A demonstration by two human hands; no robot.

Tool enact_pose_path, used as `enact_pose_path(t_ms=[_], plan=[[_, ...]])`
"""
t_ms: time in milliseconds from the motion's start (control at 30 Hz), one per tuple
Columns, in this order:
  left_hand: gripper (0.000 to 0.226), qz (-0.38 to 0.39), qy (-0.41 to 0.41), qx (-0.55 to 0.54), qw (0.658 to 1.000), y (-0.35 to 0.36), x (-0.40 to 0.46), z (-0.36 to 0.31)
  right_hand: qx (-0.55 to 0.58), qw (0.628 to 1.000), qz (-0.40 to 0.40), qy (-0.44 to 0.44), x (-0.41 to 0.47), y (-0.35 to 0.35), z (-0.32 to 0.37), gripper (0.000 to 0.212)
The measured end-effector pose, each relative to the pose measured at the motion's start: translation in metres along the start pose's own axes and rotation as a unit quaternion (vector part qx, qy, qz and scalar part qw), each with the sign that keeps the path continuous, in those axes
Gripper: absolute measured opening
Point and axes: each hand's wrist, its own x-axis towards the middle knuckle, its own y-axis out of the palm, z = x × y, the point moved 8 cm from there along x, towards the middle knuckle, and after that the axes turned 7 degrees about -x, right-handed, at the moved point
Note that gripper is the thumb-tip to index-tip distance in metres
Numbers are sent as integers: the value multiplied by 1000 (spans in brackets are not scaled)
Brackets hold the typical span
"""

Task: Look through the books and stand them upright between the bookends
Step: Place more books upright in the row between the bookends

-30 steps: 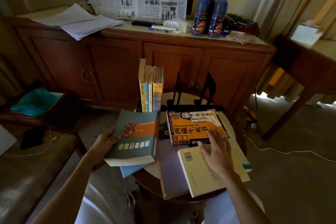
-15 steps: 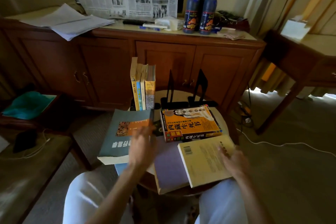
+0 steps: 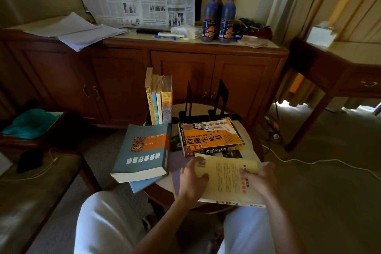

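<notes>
Head view: approx 4 books [image 3: 158, 101] upright at bench [image 3: 250, 140] rear, left of black bookends [image 3: 206, 105]. Left hand [image 3: 192, 179] & right hand [image 3: 258, 177] both gripping yellow book [image 3: 224, 181]. Orange book [image 3: 212, 136], blue-grey book [image 3: 142, 152], plus others underneath still flat. Under half done.

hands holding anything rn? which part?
Both hands are on the pale yellow book: left hand grips its left edge near the barcode, right hand its right edge. Whether it is lifted clear of the table cannot be told.

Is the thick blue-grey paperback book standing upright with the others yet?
No, the blue-grey paperback book lies flat at the round table's left edge, in front of the upright books.
</notes>
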Motion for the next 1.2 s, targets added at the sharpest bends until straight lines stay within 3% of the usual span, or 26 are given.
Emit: enact_pose_path(t_ms=[100, 200, 367, 433, 533, 633, 700, 800, 1000, 1100, 1200], plan=[[35, -13, 34, -54, 998, -21, -4, -17, 96, 995, -5, -9, -16, -5, 6, 67], [29, 0, 65, -68, 996, -47, -2, -37, 221, 974, 54, 12, -27, 2, 14, 34], [20, -25, 100, -55, 993, -127, 27, -62, 400, 906, 139, 20, -54, 47, 65, 27], [30, -80, 27, 18, 996, -167, 44, -42, 449, 876, 176, 30, -63, 86, 89, 33], [70, -147, -125, 124, 973, -218, 61, 29, 464, 867, 177, 32, -64, 143, 115, 40], [89, -110, -216, 60, 968, -236, 83, 131, 443, 881, 157, 52, -61, 197, 123, 37], [60, -78, -208, -18, 975, -230, 78, 158, 370, 923, 102, 14, -57, 211, 123, 34], [34, -120, -212, -39, 969, -228, 44, 118, 251, 965, 45, -57, -53, 210, 130, 34], [51, -113, -247, -73, 960, -234, 51, 112, 26, 981, 109, -160, -65, 242, 149, 36], [40, -112, -228, -34, 967, -240, 58, 114, -3, 973, 120, -199, -75, 257, 150, 42], [48, -115, -228, 14, 967, -251, 64, 119, -3, 974, 137, -181, -82, 268, 137, 43]])
